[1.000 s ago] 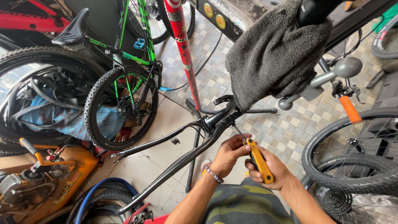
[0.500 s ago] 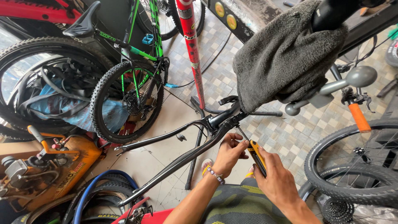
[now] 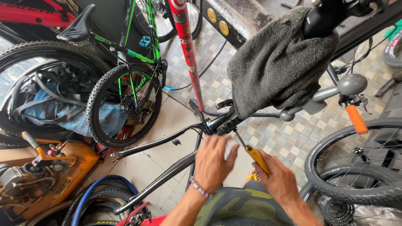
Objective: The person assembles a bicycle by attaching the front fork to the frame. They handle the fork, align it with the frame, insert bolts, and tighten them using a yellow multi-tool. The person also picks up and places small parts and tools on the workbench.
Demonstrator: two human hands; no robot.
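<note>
Gripping a yellow-handled screwdriver (image 3: 257,160), the right hand (image 3: 279,181) has its fingers (image 3: 268,169) wrapped closed round the smooth plastic handle, with the thin steel shaft running up and away from them to a fitting on the black bicycle frame (image 3: 176,169). The left hand (image 3: 214,162) hovers just beside the tool with its fingers spread open and holding nothing (it is a little blurred, so I cannot tell whether the fingertips touch the frame). A beaded bracelet (image 3: 200,188) circles that wrist.

The step in hand looks like turning or adjusting a small screw where the frame tubes meet, just beyond the fingertips. Judging from this, the next move calls for keeping the tip seated squarely in the screw and steadying the frame with the free hand, since the thin blade could slip off the glossy painted metal.

Above the fingers hangs a thick grey fleecy cloth (image 3: 278,62), soft and nubby, draped over a black clamp arm. Further up stands a red repair-stand pole (image 3: 186,50). To the right of the fingers an orange rubber grip (image 3: 356,119) ends a handlebar, over a knobbly tyre (image 3: 335,188). Far to the left lean a green-and-black mountain bike (image 3: 125,96) and an orange machine (image 3: 50,171), on a patterned tile floor (image 3: 284,138).
</note>
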